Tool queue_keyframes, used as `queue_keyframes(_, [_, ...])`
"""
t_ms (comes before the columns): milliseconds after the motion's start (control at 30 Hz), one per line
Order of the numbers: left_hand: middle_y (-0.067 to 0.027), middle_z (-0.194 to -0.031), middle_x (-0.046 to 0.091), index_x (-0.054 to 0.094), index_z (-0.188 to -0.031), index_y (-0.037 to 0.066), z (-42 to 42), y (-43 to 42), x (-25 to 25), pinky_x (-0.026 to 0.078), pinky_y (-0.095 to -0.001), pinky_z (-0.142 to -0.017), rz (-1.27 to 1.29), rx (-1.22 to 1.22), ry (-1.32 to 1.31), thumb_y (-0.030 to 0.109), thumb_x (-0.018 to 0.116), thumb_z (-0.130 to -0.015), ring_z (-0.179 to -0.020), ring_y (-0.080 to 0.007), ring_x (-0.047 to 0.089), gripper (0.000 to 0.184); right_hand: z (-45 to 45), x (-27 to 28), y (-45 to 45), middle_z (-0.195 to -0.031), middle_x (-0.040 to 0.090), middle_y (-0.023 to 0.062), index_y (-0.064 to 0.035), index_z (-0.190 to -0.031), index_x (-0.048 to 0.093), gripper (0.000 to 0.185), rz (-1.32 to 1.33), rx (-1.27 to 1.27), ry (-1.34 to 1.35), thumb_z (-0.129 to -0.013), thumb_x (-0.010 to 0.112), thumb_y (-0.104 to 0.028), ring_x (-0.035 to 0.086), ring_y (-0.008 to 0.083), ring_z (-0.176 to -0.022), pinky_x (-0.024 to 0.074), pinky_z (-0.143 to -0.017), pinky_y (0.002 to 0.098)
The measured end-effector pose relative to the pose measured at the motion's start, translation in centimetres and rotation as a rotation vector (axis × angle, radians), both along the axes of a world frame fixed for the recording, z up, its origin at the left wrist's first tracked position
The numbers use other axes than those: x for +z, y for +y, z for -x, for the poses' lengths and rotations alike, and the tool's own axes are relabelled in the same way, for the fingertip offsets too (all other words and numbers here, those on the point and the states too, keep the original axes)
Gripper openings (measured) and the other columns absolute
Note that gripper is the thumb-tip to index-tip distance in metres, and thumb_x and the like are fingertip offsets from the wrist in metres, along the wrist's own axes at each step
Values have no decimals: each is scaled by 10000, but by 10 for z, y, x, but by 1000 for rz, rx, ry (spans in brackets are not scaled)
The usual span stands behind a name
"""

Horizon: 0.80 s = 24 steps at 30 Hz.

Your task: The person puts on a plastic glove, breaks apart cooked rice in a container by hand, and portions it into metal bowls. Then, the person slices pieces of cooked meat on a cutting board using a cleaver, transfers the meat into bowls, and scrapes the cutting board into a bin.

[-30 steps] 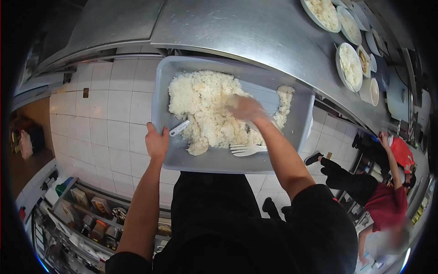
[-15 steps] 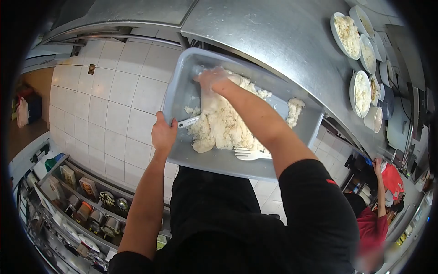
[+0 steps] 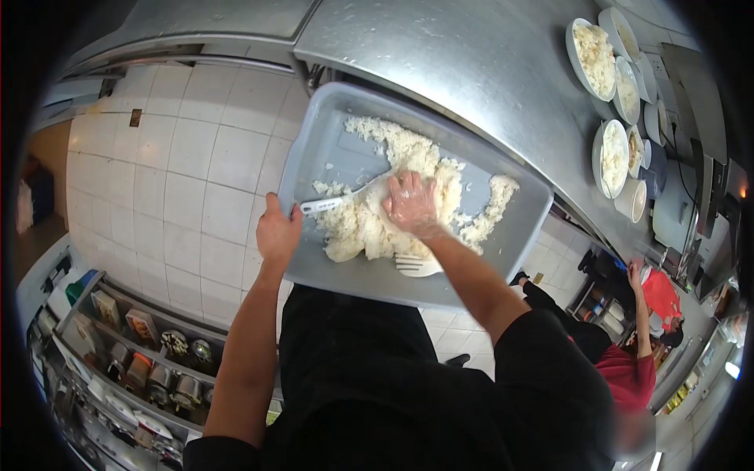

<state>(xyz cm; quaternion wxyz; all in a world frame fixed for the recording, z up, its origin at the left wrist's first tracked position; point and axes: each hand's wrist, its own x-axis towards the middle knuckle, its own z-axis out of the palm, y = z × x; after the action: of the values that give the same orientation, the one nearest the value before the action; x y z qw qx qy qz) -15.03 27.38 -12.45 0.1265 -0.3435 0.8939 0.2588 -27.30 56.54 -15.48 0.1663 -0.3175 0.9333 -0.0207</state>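
Note:
A grey plastic tub [image 3: 314, 267] lies before me with clumps of white rice [image 3: 365, 224] spread across its floor. My left hand [image 3: 279, 231] is closed around the tub's near-left rim. Inside a clear plastic glove, my right hand [image 3: 411, 202] presses down into the rice near the middle, fingers curled and their tips partly buried. Beside the left hand, the white handle of a utensil [image 3: 320, 206] points at the rim; its far end runs into the rice. A white slotted utensil head [image 3: 416, 265] rests under my right forearm, its handle hidden.
A stainless steel counter [image 3: 440, 71] runs along the tub's far side. Several bowls of rice [image 3: 594, 59] stand on it at the right, near a white cup [image 3: 631, 200]. A co-worker in a red shirt [image 3: 627, 377] is at the lower right. Shelving with pots [image 3: 161, 381] stands at lower left.
My right hand has moved from the tub's far-left corner towards me and right, onto the middle of the rice. Rice at the far side is now spread out. The left hand stays on the rim.

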Motion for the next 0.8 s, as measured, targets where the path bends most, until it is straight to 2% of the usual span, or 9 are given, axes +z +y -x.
queue_keyframes(167, [-280, -779, 699, 519, -1141, 31, 0, -5, -7, 548, -604, -661, -146, -24, 119, 288, 757, -972, -760, -527, 707, 389, -5, -58, -4, -1309, 532, 166, -155, -1308, 615, 431, 149, -245, 99, -906, 610, -311, 493, 343, -1287, 279, -1095, 702])
queue_keyframes(267, [-277, -753, 686, 521, -1122, 24, 4, -5, -8, 548, -584, -644, -187, 8, 60, 256, 778, -970, -749, -528, 704, 379, -6, -73, -17, -1226, 523, 161, -163, -1287, 592, 409, 90, -458, 79, -908, 602, -316, 500, 371, -1228, 273, -1104, 719])
queue_keyframes(433, [-269, -734, 679, 523, -1111, 15, 8, -12, -16, 559, -558, -628, -172, -45, 126, 229, 793, -964, -738, -527, 706, 375, 12, -110, -32, -1261, 521, 183, -189, -1324, 563, 418, -102, -599, 177, -935, 587, -338, 497, 390, -1250, 278, -1101, 719])
queue_keyframes(500, [-267, -732, 679, 523, -1112, 12, -8, -6, -12, 562, -553, -625, -197, -62, 119, 221, 794, -964, -734, -527, 706, 372, 16, -101, -24, -1288, 517, 211, -212, -1348, 574, 428, -63, -627, 55, -942, 610, -343, 465, 415, -1300, 273, -1097, 699])
queue_keyframes(567, [-273, -753, 692, 518, -1150, 4, -4, -11, -16, 560, -568, -638, -208, -68, 113, 214, 790, -964, -745, -531, 707, 391, 24, -92, -19, -1279, 537, 200, -221, -1363, 575, 422, -68, -582, 66, -957, 604, -335, 492, 398, -1288, 292, -1086, 689])
queue_keyframes(633, [-283, -779, 701, 512, -1174, 0, -6, -10, -15, 561, -580, -660, -219, -67, 122, 208, 783, -964, -768, -536, 708, 400, 38, -74, -7, -1341, 538, 150, -228, -1436, 547, 452, -208, -351, -44, -1007, 565, -371, 527, 334, -1279, 324, -1085, 722])
queue_keyframes(700, [-293, -805, 710, 507, -1197, -4, -7, -10, -9, 561, -591, -681, -231, -54, 127, 201, 775, -965, -791, -540, 709, 410, 40, -56, 8, -1365, 553, 158, -246, -1468, 534, 419, -154, -262, -56, -1069, 508, -371, 542, 331, -1310, 324, -1107, 736])
queue_keyframes(767, [-318, -867, 722, 498, -1253, -10, 3, -9, 0, 564, -606, -740, -240, -62, 123, 190, 756, -966, -846, -547, 713, 435, 39, -47, 7, -1312, 623, 199, -176, -1346, 649, 379, -23, -124, 242, -1038, 580, -386, 607, 336, -1216, 407, -1048, 598])
queue_keyframes(800, [-318, -867, 722, 498, -1253, -10, 6, -7, 5, 564, -606, -740, -229, -37, 137, 190, 756, -966, -846, -547, 713, 435, 40, -44, 2, -1312, 623, 199, -176, -1346, 649, 379, -10, -99, 253, -1038, 580, -386, 607, 336, -1216, 407, -1048, 598])
